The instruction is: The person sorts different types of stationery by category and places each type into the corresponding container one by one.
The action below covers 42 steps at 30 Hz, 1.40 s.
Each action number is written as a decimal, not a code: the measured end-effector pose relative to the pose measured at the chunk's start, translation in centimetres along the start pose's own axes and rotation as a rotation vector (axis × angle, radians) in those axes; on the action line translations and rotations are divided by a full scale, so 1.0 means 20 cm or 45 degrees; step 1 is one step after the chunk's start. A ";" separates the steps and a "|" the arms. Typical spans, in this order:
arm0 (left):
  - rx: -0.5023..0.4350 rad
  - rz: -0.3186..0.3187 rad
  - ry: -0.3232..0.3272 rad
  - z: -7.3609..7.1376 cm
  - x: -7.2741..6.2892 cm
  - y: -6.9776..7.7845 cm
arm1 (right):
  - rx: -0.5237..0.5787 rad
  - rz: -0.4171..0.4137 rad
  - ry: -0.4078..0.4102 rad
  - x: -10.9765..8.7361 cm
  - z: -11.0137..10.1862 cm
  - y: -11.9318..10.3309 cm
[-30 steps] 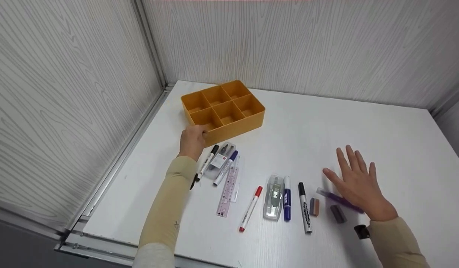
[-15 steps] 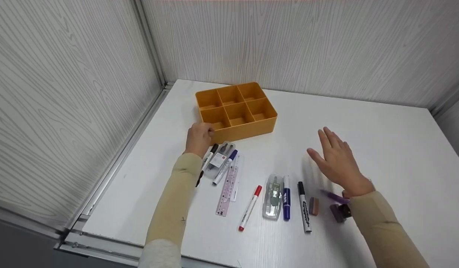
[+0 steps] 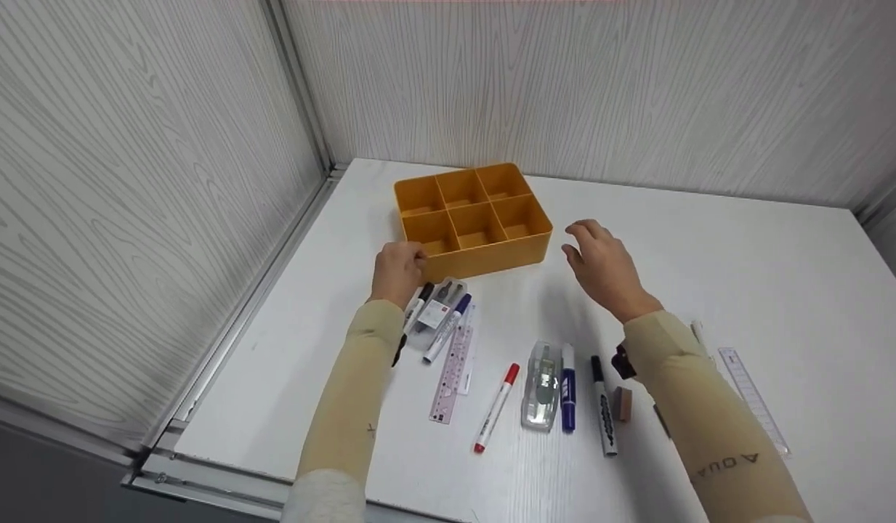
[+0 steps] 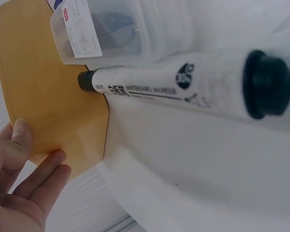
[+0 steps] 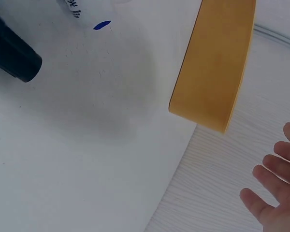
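Note:
An orange box with several compartments (image 3: pixel 491 259) stands on the white table toward the back. My left hand (image 3: pixel 399 274) grips its near left corner, thumb at the rim and fingers against the wall, as the left wrist view also shows. Just right of the box, my right hand (image 3: pixel 604 272) is in the air with relaxed, spread fingers and holds nothing. In the right wrist view a gap shows between that hand (image 5: pixel 280 188) and the box's end (image 5: pixel 212 63). Close by my left wrist lies a black-capped whiteboard marker (image 4: pixel 150 87), partly hidden by the arm in the head view.
Before the box lie a clear case (image 3: pixel 434 312), a purple-capped marker (image 3: pixel 448 330) and a pink ruler (image 3: pixel 451 374). Nearer are a red pen (image 3: pixel 496 408), another clear case (image 3: pixel 541 388), a blue marker (image 3: pixel 568 392), a black-capped marker (image 3: pixel 604 407) and an eraser (image 3: pixel 622 404). Walls stand behind and left.
The box has slid to the right along with my left hand, which keeps its grip. My right hand has moved left and forward, from over the purple pen to beside the box.

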<state>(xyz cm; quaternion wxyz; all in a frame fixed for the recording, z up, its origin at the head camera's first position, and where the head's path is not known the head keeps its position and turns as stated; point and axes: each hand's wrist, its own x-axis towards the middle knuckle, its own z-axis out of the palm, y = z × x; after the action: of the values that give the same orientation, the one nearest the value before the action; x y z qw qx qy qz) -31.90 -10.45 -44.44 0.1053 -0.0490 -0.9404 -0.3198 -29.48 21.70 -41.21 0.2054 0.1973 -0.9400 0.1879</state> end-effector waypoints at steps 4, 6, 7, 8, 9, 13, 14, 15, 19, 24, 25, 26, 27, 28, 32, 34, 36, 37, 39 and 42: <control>0.046 0.019 0.003 0.00 0.00 0.00 | -0.031 -0.054 -0.027 0.03 0.04 -0.01; 0.032 0.007 -0.003 0.00 0.00 0.01 | -0.040 -0.051 -0.073 0.05 0.06 -0.01; 0.024 0.004 -0.006 0.00 0.00 0.01 | -0.039 -0.048 -0.097 0.05 0.06 -0.01; 0.013 0.003 -0.009 0.00 0.01 0.01 | -0.038 -0.042 -0.120 0.06 0.06 -0.01; 0.004 0.006 -0.009 -0.01 0.01 0.01 | -0.038 -0.041 -0.140 0.06 0.07 -0.01; -0.012 0.034 -0.011 -0.01 0.01 0.02 | -0.037 -0.058 -0.178 0.04 0.09 0.00; -0.016 0.043 -0.011 0.00 0.00 0.02 | -0.035 -0.065 -0.180 0.04 0.10 0.01; -0.018 0.049 -0.013 0.00 0.00 0.02 | -0.033 -0.072 -0.179 0.03 0.10 0.02; -0.015 0.083 -0.038 0.02 0.00 0.04 | -0.036 -0.077 -0.166 0.00 0.11 0.04; -0.016 0.149 -0.070 0.05 0.01 0.09 | -0.066 -0.085 -0.112 -0.04 0.10 0.08; -0.018 0.157 -0.075 0.05 0.01 0.09 | -0.064 -0.083 -0.101 -0.05 0.09 0.09; -0.018 0.164 -0.080 0.06 0.01 0.10 | -0.059 -0.078 -0.094 -0.06 0.09 0.09; -0.016 0.169 -0.085 0.06 0.01 0.11 | -0.049 -0.065 -0.091 -0.07 0.09 0.10; -0.020 0.175 -0.088 0.07 0.01 0.12 | -0.037 -0.049 -0.088 -0.08 0.08 0.11; -0.040 0.184 -0.121 0.09 0.01 0.14 | 0.011 0.010 -0.084 -0.11 0.06 0.14; -0.044 0.188 -0.136 0.10 0.01 0.15 | 0.028 0.030 -0.085 -0.12 0.06 0.15; -0.034 0.183 -0.152 0.11 0.01 0.16 | 0.036 0.050 -0.094 -0.13 0.05 0.16; -0.024 0.186 -0.154 0.11 0.01 0.17 | 0.041 0.061 -0.099 -0.14 0.05 0.16; -0.003 0.189 -0.157 0.12 0.02 0.18 | 0.049 0.086 -0.112 -0.15 0.04 0.18; 0.036 0.189 -0.168 0.14 0.02 0.20 | 0.080 0.144 -0.143 -0.17 0.03 0.19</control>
<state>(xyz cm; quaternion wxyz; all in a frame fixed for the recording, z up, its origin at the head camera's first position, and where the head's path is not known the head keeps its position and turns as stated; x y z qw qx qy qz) -32.03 -5.52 -44.14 0.0673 -0.1380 -0.9434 -0.2939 -28.46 25.76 -44.29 0.1352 0.1604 -0.9533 0.2173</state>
